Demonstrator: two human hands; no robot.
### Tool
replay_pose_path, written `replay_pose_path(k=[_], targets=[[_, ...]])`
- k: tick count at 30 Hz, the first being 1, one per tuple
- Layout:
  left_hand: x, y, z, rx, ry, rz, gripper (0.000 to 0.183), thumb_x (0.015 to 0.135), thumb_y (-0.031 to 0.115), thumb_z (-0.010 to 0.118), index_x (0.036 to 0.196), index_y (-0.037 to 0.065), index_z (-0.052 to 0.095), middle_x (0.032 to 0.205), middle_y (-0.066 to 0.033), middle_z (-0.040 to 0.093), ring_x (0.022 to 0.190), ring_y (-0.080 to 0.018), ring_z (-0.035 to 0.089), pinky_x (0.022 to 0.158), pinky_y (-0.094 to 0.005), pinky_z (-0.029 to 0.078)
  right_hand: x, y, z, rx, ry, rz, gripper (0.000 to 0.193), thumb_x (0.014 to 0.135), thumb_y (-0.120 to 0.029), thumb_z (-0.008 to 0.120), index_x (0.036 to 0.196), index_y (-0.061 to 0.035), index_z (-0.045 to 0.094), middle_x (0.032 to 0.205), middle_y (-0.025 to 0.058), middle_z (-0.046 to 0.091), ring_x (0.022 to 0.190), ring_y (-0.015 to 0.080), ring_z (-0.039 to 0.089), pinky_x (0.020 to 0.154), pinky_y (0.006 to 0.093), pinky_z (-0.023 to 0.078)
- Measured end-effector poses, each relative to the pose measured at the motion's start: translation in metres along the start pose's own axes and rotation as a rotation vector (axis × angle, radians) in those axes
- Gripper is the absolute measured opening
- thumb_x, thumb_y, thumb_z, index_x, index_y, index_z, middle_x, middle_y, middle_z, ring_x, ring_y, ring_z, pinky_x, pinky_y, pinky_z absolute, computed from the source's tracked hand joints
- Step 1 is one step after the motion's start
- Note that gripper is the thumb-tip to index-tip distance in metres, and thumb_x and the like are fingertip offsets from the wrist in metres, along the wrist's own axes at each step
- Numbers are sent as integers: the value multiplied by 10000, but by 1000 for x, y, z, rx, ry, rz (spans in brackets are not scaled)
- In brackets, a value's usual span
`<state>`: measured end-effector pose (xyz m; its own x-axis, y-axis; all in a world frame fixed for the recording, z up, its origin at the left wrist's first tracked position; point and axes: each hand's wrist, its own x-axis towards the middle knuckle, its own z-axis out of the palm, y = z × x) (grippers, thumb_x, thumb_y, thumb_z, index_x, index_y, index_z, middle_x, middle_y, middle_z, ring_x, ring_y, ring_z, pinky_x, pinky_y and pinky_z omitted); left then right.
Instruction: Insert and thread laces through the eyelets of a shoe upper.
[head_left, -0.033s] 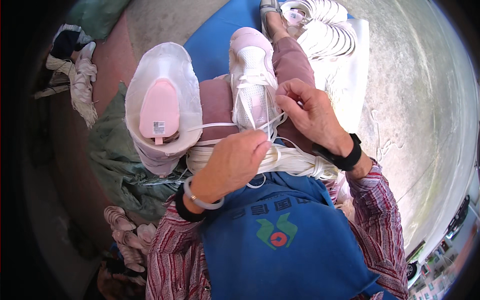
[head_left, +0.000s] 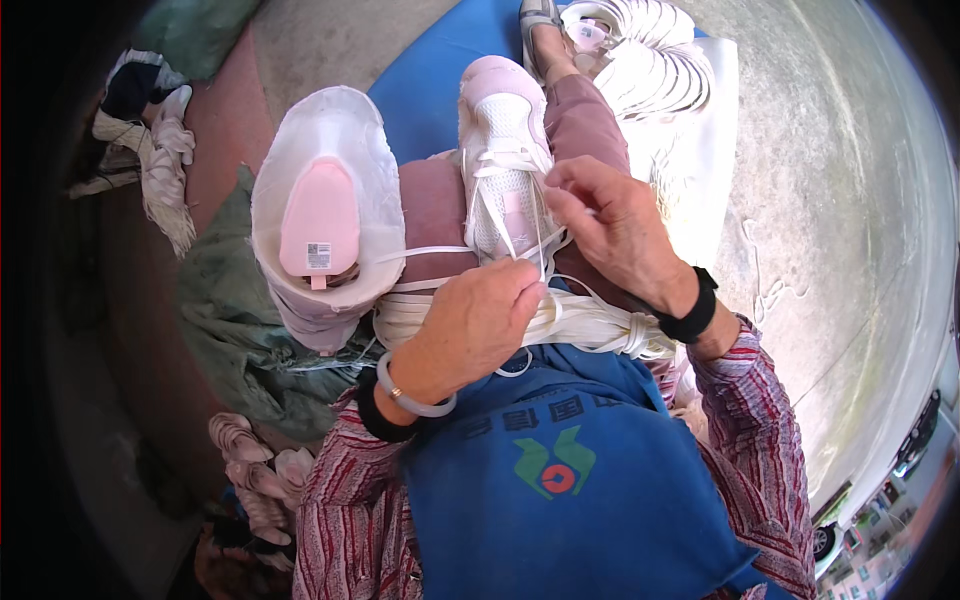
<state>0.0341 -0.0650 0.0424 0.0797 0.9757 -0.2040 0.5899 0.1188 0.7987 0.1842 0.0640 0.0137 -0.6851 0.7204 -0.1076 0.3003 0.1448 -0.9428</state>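
Observation:
A pale pink and white shoe upper [head_left: 512, 108] lies across my lap, toe pointing away. White shoelace [head_left: 487, 212] is threaded through its upper eyelets, with loose strands over the tongue. My left hand [head_left: 478, 325] is closed at the near end of the upper, fingertips pinched on the lace. On the upper's right side, my right hand [head_left: 618, 225] has thumb and forefinger together on a lace strand; the exact grip is partly hidden. Under my wrists lies a thick bundle of white laces [head_left: 610, 332].
Left of the upper stands another shoe upper [head_left: 388, 180] with a pink insole [head_left: 320, 215] inside. Green cloth [head_left: 235, 320] lies beside it. More shoe uppers [head_left: 245, 455] sit at lower left. A stack of white pieces [head_left: 665, 75] rests on a white sheet at far right.
My right hand has shifted slightly left, its fingertips nearer the upper. My left hand has edged slightly to the right. The shoe upper stays in place.

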Motion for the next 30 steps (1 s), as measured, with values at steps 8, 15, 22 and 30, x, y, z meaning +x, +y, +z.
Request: replay_pose_path(k=[8, 15, 22, 30], targets=[[25, -14, -22, -32, 239, -167, 204, 939, 224, 567, 898, 25, 583, 786, -201, 620, 745, -395, 620, 651, -467, 466, 31, 3, 21, -755, 109, -278, 222, 799, -113, 620, 1000, -53, 547, 905, 114, 584, 705, 304, 665, 549, 410, 517], [66, -45, -23, 38, 399, -257, 247, 902, 244, 625, 910, -3, 604, 712, -146, 617, 636, -207, 580, 608, -367, 458, 42, 3, 27, -856, 87, -415, 151, 834, -114, 582, 949, -34, 527, 873, 112, 561, 624, 280, 652, 494, 365, 514], [67, -56, -22, -51, 379, -284, 245, 898, 238, 609, 939, -3, 587, 845, -262, 650, 854, -406, 630, 792, -473, 473, 37, 15, 6, -716, 19, -514, 173, 839, -112, 570, 995, -57, 520, 867, 88, 539, 677, 271, 648, 523, 365, 523], [63, -63, -22, -129, 397, -333, 299, 882, 290, 623, 898, -7, 590, 880, -223, 652, 844, -367, 604, 786, -429, 473, 34, 15, 8, -681, -19, -517, 262, 859, -137, 578, 1120, -118, 583, 932, 82, 571, 700, 265, 655, 549, 389, 516]])
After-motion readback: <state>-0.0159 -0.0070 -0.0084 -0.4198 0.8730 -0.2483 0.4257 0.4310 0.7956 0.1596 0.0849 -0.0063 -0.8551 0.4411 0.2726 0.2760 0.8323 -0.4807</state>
